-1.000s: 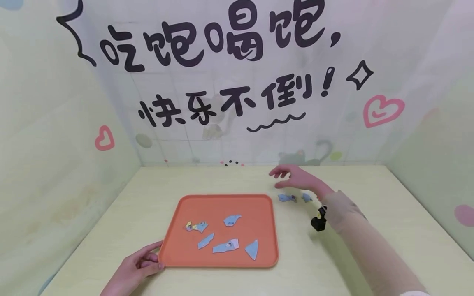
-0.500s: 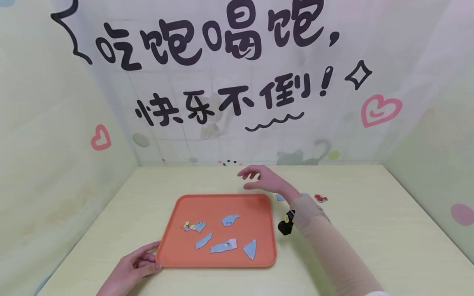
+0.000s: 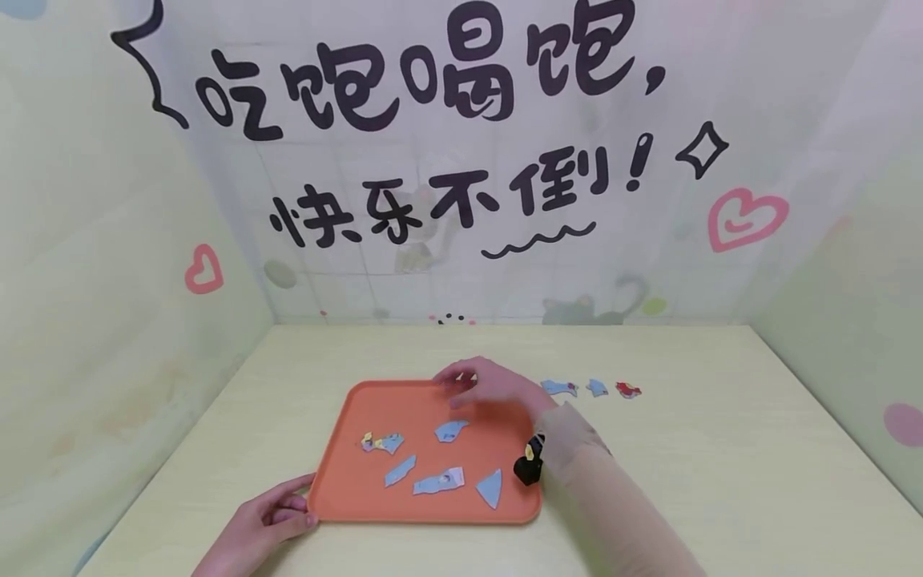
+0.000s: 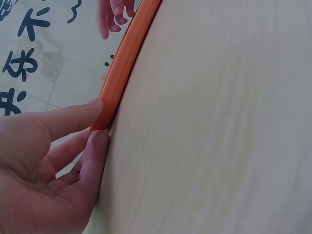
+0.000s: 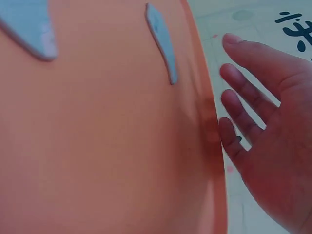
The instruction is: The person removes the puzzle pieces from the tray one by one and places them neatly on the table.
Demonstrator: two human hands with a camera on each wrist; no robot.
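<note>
An orange tray (image 3: 497,441) lies on the table with several light-blue printed puzzle pieces on it, among them a triangular piece (image 3: 489,488), a long piece (image 3: 438,482) and a yellow-and-blue piece (image 3: 382,442). At the tray's near left corner my left hand (image 3: 252,525) grips the rim between thumb and fingers, as the left wrist view shows up close. Over the tray's far edge hovers my right hand (image 3: 490,381), fingers loosely bent and holding nothing. Beneath it lies a curved blue piece (image 3: 450,431). In the right wrist view the right hand's fingertips (image 5: 229,39) are beside the tray rim.
Right of the tray, a row of three pieces lies on the table: a long blue one (image 3: 559,388), a small blue one (image 3: 597,388) and a red one (image 3: 628,390). A black wrist camera (image 3: 530,461) hangs below the right sleeve. A printed wall (image 3: 461,296) stands behind.
My right hand has moved left from above the row of pieces and lowered over the tray's far edge, uncovering the red piece. The left hand stays at the tray corner.
</note>
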